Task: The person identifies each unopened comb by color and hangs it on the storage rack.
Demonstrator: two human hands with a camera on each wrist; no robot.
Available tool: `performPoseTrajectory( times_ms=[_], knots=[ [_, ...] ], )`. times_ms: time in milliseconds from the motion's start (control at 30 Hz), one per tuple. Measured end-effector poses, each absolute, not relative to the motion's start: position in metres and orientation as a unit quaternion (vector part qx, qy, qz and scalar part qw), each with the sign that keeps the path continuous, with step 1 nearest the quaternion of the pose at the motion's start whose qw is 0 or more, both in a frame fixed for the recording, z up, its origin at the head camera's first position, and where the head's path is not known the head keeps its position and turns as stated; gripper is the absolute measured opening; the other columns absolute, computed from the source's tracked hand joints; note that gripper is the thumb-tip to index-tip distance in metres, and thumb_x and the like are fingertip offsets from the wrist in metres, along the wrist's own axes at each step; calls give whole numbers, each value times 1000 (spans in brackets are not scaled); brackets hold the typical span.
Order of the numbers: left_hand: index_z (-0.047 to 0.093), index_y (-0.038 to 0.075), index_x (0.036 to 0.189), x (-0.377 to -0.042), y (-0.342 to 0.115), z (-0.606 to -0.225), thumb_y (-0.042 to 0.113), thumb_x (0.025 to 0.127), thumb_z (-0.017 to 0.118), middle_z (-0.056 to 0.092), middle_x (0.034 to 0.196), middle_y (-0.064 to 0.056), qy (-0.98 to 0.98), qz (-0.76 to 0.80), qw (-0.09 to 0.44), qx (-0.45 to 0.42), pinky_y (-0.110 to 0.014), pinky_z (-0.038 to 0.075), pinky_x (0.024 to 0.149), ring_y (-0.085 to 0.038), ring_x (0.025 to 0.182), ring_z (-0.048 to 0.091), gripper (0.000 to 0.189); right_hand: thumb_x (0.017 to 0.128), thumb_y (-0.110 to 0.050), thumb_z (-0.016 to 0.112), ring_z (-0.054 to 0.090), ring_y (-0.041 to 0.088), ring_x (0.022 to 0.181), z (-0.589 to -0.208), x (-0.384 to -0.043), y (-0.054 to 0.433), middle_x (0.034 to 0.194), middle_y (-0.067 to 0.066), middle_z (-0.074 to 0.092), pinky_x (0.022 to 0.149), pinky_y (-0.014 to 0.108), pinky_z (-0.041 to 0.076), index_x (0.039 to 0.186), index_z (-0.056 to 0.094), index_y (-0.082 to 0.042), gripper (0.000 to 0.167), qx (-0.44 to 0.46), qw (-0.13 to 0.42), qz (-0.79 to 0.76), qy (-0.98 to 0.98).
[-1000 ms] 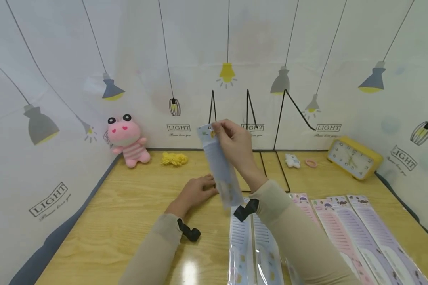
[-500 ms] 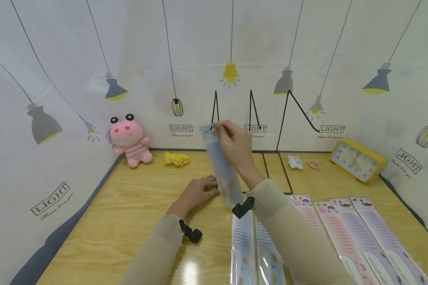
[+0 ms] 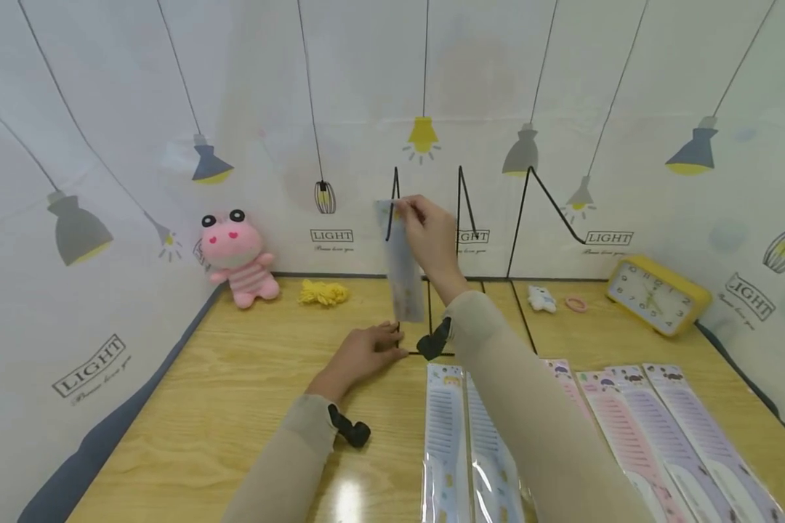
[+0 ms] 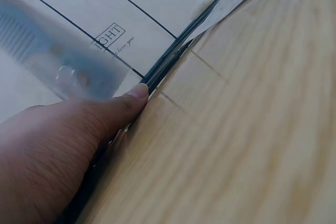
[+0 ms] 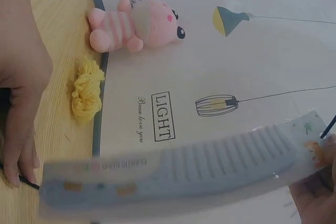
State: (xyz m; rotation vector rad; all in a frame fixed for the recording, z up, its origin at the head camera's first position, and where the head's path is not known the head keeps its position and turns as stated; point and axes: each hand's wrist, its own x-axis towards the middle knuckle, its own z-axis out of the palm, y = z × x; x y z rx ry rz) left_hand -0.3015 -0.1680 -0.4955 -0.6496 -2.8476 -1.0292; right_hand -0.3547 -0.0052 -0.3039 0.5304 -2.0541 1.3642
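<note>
A blue comb in a clear packet (image 3: 403, 265) hangs from my right hand (image 3: 432, 236), whose thumb and fingers pinch its top corner. The left prong of a black wire rack (image 3: 395, 178) meets the packet's top, with the prong's front end showing before the packet. In the right wrist view a wire reaches the top end of the comb packet (image 5: 226, 166). My left hand (image 3: 360, 356) rests low on the table, its fingers at the rack's base wire. The left wrist view shows that hand (image 4: 68, 135) with its thumb along the black wire.
Several packed combs (image 3: 445, 436) in blue, pink and purple lie at the front right. Along the back stand a pink plush toy (image 3: 240, 254), a yellow yarn bundle (image 3: 323, 293), a small white figure (image 3: 541, 298), a pink ring (image 3: 576, 303) and a yellow clock (image 3: 657, 294).
My right hand has raised the comb packet and moved it away from me, its top now behind the left prong's front end. The left hand stays in place.
</note>
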Motion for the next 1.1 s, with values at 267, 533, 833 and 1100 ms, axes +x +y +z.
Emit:
performPoseTrajectory(
  times_ms=[267,533,833,1100],
  knots=[
    [66,22,135,-300,-167,-491,48,95,68,51,149,5,-919,-339,11,-203,-42,29,119,-16,143,40,49,101,-22,65,63,14,74,-294,-377,-6,94,6,75,64,24,52,104,76,-5,20,176,288,491,-803],
    [66,21,135,-301,-165,-490,48,95,67,51,150,4,-917,-338,13,-211,-42,30,119,-17,143,40,48,100,-23,66,67,17,85,-293,-379,2,99,7,74,74,28,57,107,73,-5,21,155,264,509,-805],
    [67,24,134,-301,-164,-492,51,95,66,51,149,8,-921,-334,15,-202,-40,31,118,-13,141,42,48,91,-50,72,68,18,99,-343,-354,43,108,3,73,88,38,56,117,70,-9,48,134,179,553,-802],
    [67,22,135,-299,-166,-492,49,95,67,50,150,3,-920,-337,14,-200,-42,30,119,-17,142,41,48,85,-59,74,66,20,106,-394,-294,84,112,0,71,95,45,54,117,70,-16,54,166,36,563,-808]
  ],
)
